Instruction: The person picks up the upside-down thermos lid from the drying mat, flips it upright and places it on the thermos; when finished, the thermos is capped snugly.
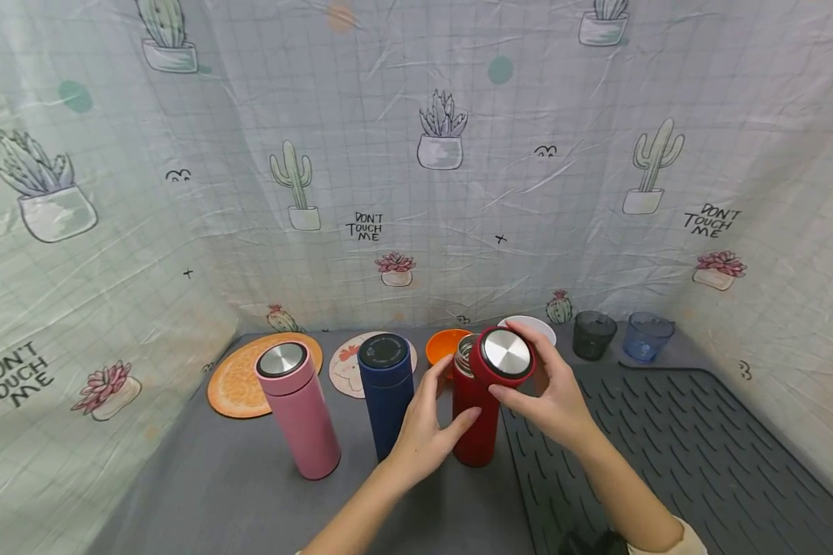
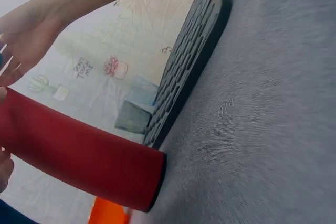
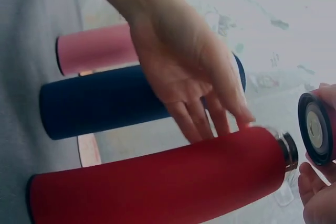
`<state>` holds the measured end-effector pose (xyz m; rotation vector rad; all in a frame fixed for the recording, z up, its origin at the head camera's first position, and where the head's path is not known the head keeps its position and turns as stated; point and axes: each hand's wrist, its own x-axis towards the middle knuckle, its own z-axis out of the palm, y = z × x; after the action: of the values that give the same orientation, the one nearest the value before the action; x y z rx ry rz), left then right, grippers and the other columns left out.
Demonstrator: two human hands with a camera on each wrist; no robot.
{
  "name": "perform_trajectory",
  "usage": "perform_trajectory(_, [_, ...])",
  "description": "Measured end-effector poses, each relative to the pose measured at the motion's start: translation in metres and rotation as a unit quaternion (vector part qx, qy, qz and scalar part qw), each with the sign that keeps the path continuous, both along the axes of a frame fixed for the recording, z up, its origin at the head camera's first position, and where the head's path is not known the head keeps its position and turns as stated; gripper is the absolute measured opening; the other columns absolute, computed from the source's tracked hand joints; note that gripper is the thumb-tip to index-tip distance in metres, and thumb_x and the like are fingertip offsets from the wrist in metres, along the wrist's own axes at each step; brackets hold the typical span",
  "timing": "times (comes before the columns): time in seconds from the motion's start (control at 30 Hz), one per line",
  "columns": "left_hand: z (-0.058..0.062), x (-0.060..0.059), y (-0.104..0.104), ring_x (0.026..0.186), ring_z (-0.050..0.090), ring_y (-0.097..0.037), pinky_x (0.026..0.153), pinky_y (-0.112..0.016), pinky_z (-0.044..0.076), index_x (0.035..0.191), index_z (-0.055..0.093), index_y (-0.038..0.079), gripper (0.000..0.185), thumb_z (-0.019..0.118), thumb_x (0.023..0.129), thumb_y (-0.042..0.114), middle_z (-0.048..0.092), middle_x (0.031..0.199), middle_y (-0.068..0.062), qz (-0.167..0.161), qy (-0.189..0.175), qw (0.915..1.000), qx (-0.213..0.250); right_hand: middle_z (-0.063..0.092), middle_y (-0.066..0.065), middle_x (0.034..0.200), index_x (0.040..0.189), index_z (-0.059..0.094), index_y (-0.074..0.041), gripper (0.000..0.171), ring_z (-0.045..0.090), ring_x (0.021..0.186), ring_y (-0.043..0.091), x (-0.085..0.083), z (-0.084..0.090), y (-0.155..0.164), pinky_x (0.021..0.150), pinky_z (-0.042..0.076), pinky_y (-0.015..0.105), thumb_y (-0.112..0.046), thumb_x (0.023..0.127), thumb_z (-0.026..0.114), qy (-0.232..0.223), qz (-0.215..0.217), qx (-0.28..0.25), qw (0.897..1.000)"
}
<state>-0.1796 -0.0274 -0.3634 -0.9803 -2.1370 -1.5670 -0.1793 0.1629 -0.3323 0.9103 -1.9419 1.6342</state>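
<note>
Our left hand steadies a tall matte red steel flask; our right hand grips its steel-topped red lid, lifted off.

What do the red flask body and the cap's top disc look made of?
red flask: a matte, possibly powder-coated shell with no glare, and a bare shiny metal neck, seemingly steel. Red cap, held in the right hand: its top disc looks like brushed metal with a soft sheen.

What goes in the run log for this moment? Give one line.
left hand: steadies red flask, fingers straight | right hand: holds red lid off mouth | pink flask, blue flask: capped, upright
</note>
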Motion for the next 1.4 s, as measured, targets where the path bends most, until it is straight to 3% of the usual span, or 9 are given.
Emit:
perform_trajectory(0.23, [-0.019,-0.027,0.013,0.122,0.043,-0.015,0.099,-0.04,0.036,0.142,0.02,0.02,0.076,0.068,0.084,0.025,0.04,0.137,0.001,-0.015,-0.098,0.9948,0.023,0.042,0.011,0.131,0.138,0.036,-0.007,0.072,0.046,0.112,0.019,-0.017,0.0,-0.01,0.09,0.043,0.022,0.011,0.075,0.067,-0.039,-0.023,-0.018,0.999])
perform_trajectory(0.37, [-0.024,-0.032,0.016,0.118,0.045,-0.015,0.097,-0.04,0.038,0.142,0.02,0.024,0.074,0.066,0.084,0.032,0.043,0.134,0.001,-0.029,-0.122,0.9917,0.027,0.043,0.01,0.129,0.137,0.037,-0.009,0.069,0.048,0.11,0.019,-0.023,-0.003,-0.015,0.088,0.044,0.023,0.008,0.077,0.067,-0.067,-0.027,-0.026,0.997])
perform_trajectory(0.47, [-0.024,-0.033,0.017,0.117,0.046,-0.014,0.097,-0.038,0.038,0.141,0.022,0.024,0.07,0.064,0.086,0.025,0.044,0.133,0.001,-0.047,-0.13,0.9899,0.03,0.045,0.01,0.125,0.136,0.038,-0.008,0.066,0.051,0.106,0.02,-0.025,-0.005,-0.016,0.086,0.046,0.025,0.006,0.078,0.067,-0.078,-0.032,-0.027,0.996])
perform_trajectory(0.8, [0.0,-0.019,0.013,0.119,0.044,-0.018,0.099,-0.036,0.036,0.142,0.019,0.009,0.066,0.059,0.09,0.014,0.043,0.134,-0.009,-0.088,-0.141,0.9857,0.03,0.047,0.012,0.124,0.137,0.038,-0.01,0.064,0.052,0.104,0.023,-0.027,-0.009,-0.016,0.083,0.048,0.029,0.005,0.08,0.064,-0.11,-0.011,-0.044,0.993])
perform_trajectory(1.07, [-0.002,-0.022,0.013,0.119,0.043,-0.02,0.098,-0.035,0.037,0.142,0.017,0.01,0.068,0.059,0.09,0.018,0.039,0.136,-0.011,-0.088,-0.117,0.9887,0.03,0.045,0.012,0.126,0.136,0.036,-0.01,0.067,0.05,0.107,0.023,-0.028,-0.01,-0.022,0.084,0.047,0.027,0.005,0.079,0.066,-0.12,0.008,-0.056,0.991])
perform_trajectory(1.4, [-0.01,-0.026,0.016,0.119,0.044,-0.024,0.097,-0.036,0.038,0.143,0.015,0.007,0.067,0.055,0.092,0.025,0.039,0.137,-0.014,-0.096,-0.098,0.9894,0.045,0.043,0.015,0.124,0.131,0.034,-0.002,0.063,0.051,0.107,0.023,-0.032,-0.018,-0.023,0.085,0.048,0.031,0.008,0.078,0.065,-0.137,0.052,-0.121,0.982])
